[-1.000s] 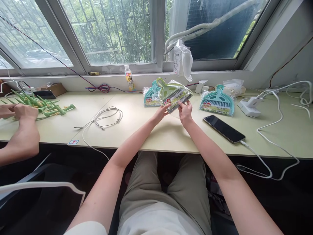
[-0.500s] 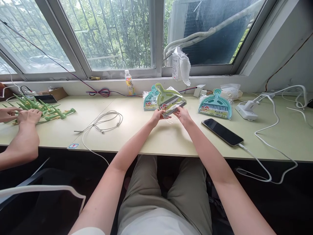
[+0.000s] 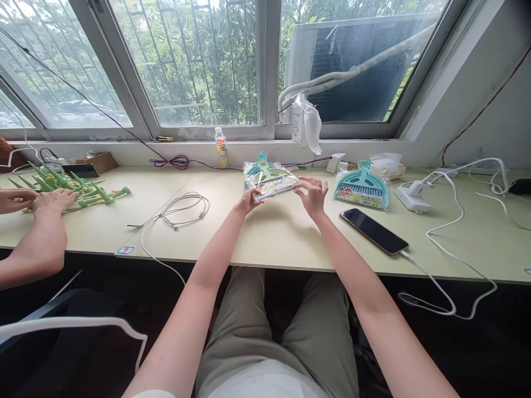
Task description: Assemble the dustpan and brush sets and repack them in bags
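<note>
My left hand [image 3: 248,202] is closed on the left lower edge of a yellow-green dustpan and brush set [image 3: 274,185] in clear plastic wrap. The set is tilted back above the table, its bristles and printed label toward me. My right hand [image 3: 313,196] has its fingertips at the set's right corner, thumb and fingers pinched there with the other fingers curved. Behind the held set, a wrapped teal dustpan and brush set [image 3: 263,161] is mostly hidden. A second teal dustpan and brush set [image 3: 362,188] lies on the table to the right of my right hand.
A black phone [image 3: 375,231] on a white cable and a white power adapter [image 3: 414,196] are on the right. At left are a coiled cable [image 3: 182,210] and a co-worker's hands [image 3: 53,200] on green plastic pieces [image 3: 99,193]. A bottle [image 3: 222,148] stands at the back.
The yellow-green set has come down and left and leans further back. My right hand has shifted to its right corner with its fingers more raised. The view has tilted slightly.
</note>
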Demonstrator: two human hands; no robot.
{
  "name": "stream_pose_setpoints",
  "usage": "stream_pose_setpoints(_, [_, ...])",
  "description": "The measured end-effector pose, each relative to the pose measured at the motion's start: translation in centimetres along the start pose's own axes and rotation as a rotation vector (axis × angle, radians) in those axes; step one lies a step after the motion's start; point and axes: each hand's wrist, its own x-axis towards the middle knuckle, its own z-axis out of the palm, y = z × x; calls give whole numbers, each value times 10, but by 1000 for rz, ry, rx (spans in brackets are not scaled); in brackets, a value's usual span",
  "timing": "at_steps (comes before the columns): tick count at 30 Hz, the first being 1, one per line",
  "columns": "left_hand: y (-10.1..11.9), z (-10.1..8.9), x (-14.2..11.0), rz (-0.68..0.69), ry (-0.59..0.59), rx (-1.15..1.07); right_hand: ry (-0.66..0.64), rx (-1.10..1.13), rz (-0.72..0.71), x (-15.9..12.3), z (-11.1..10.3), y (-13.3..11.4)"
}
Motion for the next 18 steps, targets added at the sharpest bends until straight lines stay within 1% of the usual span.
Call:
stream_pose_setpoints(3, [2, -4, -2, -56, -79, 83, 34, 146, 46, 3, 1, 0])
stream_pose_setpoints(5, [4, -4, -4, -41, -105, 118, 47, 214, 73, 4, 1, 0])
stream_pose_setpoints(7, [4, -3, -6, -8, -152, 160, 48, 220, 85, 3, -1, -1])
stream_pose_setpoints(11, [5, -2, -10, -4, -359, 285, 69, 154, 63, 1, -2, -3])
stream_pose_setpoints(15, [4, -5, -11, -13, -424, 374, 56, 162, 70, 2, -2, -1])
stream_pose_setpoints(18, [3, -8, -9, -11, -467, 388, 23, 199, 120, 4, -1, 1])
